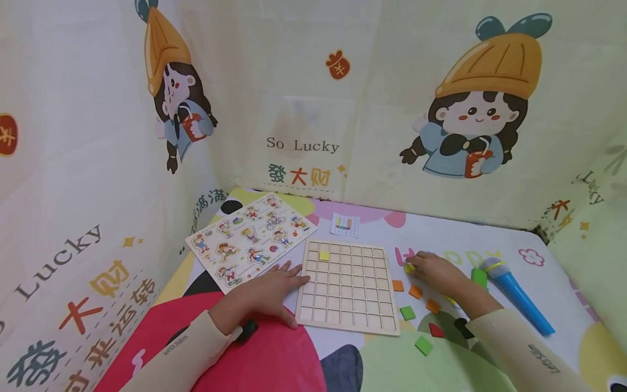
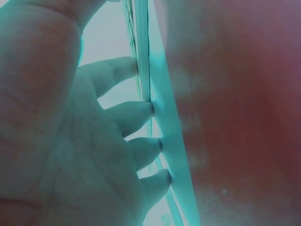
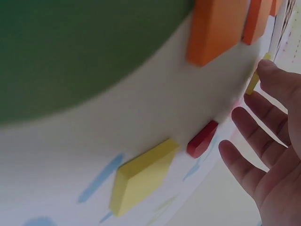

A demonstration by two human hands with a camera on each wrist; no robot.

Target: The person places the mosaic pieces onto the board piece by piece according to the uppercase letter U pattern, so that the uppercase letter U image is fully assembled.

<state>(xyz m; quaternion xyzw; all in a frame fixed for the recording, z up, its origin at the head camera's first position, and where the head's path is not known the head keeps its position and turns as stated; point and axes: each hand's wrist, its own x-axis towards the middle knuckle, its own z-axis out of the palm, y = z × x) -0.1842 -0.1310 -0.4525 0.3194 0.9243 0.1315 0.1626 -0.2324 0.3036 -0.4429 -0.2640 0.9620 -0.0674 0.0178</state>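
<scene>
A wooden grid board (image 1: 354, 300) lies on the table with one yellow square tile (image 1: 324, 256) in an upper-left compartment. My left hand (image 1: 266, 294) is spread at the board's left edge, its fingertips touching that side. To the right of the board, my right hand (image 1: 438, 275) pinches another yellow tile (image 3: 254, 81) between thumb and index finger. Below that hand lie several orange tiles (image 1: 415, 292), green tiles (image 1: 407, 312) and a red tile (image 1: 436, 330). A loose yellow tile (image 3: 143, 176) is partly hidden by the right arm in the head view.
A picture puzzle board (image 1: 262, 265) with children figures lies at the back left. Behind the grid board is a small pattern card (image 1: 345, 225). On the right are a blue toy microphone (image 1: 521, 299) and a green block (image 1: 479, 277). Printed cloth walls (image 1: 372, 120) stand around the table.
</scene>
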